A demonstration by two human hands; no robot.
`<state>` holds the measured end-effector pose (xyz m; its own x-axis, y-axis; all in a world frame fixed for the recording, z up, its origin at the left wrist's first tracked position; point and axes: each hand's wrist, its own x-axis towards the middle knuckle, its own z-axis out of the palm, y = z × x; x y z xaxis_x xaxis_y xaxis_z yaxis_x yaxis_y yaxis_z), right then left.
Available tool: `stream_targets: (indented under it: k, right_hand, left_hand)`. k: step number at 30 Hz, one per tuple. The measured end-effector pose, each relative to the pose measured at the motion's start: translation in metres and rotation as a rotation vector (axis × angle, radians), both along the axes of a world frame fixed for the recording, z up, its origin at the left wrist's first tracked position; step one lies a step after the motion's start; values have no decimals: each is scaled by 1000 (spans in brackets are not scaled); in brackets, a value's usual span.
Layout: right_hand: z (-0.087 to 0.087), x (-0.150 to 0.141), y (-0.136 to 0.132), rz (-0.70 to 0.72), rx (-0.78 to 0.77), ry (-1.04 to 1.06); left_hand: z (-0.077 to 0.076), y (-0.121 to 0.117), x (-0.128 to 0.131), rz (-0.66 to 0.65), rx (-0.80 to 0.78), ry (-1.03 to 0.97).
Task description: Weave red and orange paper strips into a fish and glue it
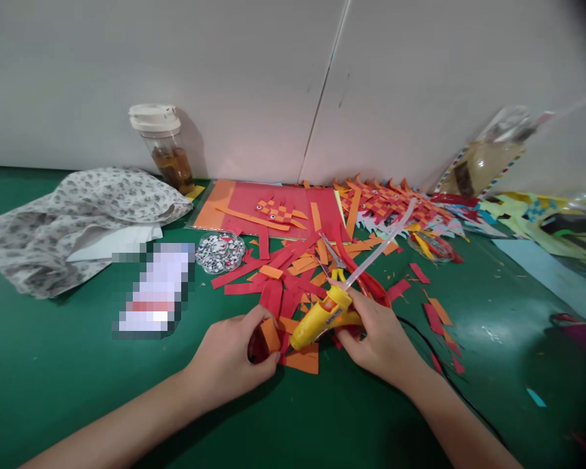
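A yellow hot glue gun (322, 316) is gripped in my right hand (378, 332), a clear glue stick (378, 254) jutting from its back. Its nozzle points down and left, close to the paper piece (300, 358) of orange and red strips by my left fingertips. My left hand (232, 352) is closed on that paper piece, thumb and fingers pinching its left side. Part of the piece is hidden behind the fingers. Whether the nozzle touches the paper I cannot tell. Scissors with red handles (366, 280) lie just behind the glue gun.
Loose red and orange strips (293, 267) cover the middle. Behind them lie a woven paper fish (278, 212) and a pile of similar fish (385, 198). A tub of googly eyes (219, 252), a phone (156, 290), a lidded drink bottle (168, 153) and patterned cloth (88, 208) are left; a black cord (449, 374) runs right.
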<state>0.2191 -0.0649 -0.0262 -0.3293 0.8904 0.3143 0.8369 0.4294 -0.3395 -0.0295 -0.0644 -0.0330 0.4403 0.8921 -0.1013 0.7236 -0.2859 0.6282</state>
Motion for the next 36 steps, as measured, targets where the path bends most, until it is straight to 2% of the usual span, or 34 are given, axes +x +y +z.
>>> stream_targets:
  k: [28,36]
  right_hand:
    - [-1,7,-2,55,155,-83]
    - [-2,12,-2,12,129,-73]
  left_hand:
    - [-2,1,0,2,21,26]
    - [-1,0,-1,0,6,33]
